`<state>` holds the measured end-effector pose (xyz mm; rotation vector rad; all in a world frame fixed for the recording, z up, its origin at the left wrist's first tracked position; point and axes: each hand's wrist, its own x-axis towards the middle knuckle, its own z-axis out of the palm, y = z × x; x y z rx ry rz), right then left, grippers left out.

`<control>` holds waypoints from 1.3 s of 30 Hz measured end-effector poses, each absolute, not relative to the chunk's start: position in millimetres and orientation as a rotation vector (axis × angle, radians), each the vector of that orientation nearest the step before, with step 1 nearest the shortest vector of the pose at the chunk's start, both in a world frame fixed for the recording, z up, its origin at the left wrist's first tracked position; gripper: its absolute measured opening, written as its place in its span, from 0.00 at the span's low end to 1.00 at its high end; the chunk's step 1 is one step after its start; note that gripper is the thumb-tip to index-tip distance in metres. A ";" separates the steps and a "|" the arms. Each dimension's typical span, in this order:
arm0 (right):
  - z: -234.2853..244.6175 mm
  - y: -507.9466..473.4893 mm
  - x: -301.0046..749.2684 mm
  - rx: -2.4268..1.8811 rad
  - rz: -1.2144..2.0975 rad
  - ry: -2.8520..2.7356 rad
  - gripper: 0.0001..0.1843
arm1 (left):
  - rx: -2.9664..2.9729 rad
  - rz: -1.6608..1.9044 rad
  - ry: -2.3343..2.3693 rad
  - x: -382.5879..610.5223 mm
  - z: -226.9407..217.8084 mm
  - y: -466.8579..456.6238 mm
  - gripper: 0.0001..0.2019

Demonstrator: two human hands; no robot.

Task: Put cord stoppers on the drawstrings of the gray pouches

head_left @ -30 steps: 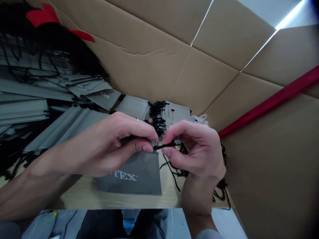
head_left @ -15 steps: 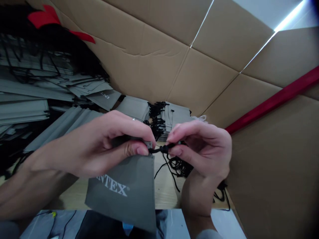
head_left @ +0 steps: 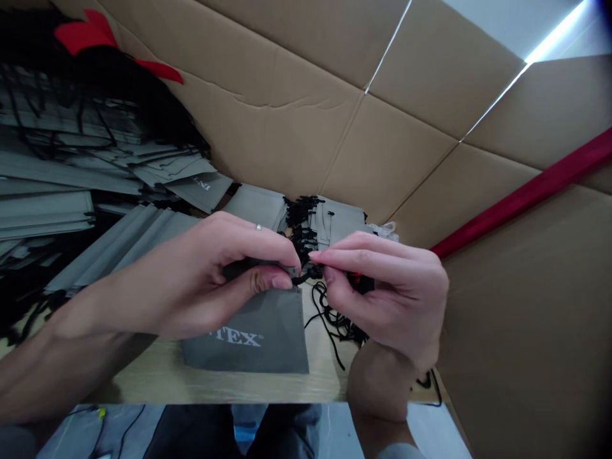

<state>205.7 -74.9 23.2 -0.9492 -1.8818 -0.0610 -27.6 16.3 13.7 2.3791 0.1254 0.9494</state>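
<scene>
My left hand (head_left: 210, 274) pinches the top edge of a grey fabric pouch (head_left: 282, 331) between thumb and forefinger. White INTEX lettering, partly hidden by the hand, shows on the pouch, which hangs over the table (head_left: 229, 386). A short black cord (head_left: 306, 276) with a knot comes out of the pouch's top corner. At that knot, my right hand (head_left: 382, 287) has its thumb and fingertips closed on the cord. Behind and below the right hand lies a tangle of loose black cords (head_left: 335, 322).
Stacks of grey pouches (head_left: 129, 239) fill the left side, with black cords and red cloth (head_left: 86, 35) above them. More pouches with knotted cords (head_left: 344, 223) lie at the back. Cardboard walls (head_left: 287, 140) enclose the back and right; a dark red strip (head_left: 526, 191) crosses the right wall.
The pouch has swung away from me and its lower edge is now higher. My right fingers have straightened and shifted slightly left and up along the cord at the knot.
</scene>
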 end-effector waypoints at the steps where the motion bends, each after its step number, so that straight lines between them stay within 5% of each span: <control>1: 22.1 -74.6 202.7 -0.958 -0.112 -1.858 0.12 | 2.384 0.948 0.129 -27.5 12.5 15.9 0.07; 8: 19.3 -72.8 190.0 -0.997 -0.188 -1.748 0.14 | 2.397 0.932 0.149 -28.8 10.9 15.2 0.09; 16: 24.2 -78.7 213.5 -0.988 0.296 -1.947 0.24 | 2.334 0.995 0.172 -24.1 18.9 16.3 0.10; 21: 22.4 -70.6 219.4 -0.965 0.217 -2.128 0.09 | 2.343 0.972 0.208 -25.7 18.1 17.5 0.12; 30: 22.2 -71.0 211.8 -1.098 -0.068 -2.109 0.11 | 2.341 0.938 0.182 -25.5 19.4 18.3 0.11; 36: 20.4 -67.9 212.3 -0.910 0.177 -2.106 0.18 | 2.342 1.010 0.184 -22.0 17.3 18.8 0.13; 39: 14.9 -62.5 210.7 -0.803 0.234 -1.954 0.07 | 2.357 0.977 0.198 -22.0 17.2 18.3 0.12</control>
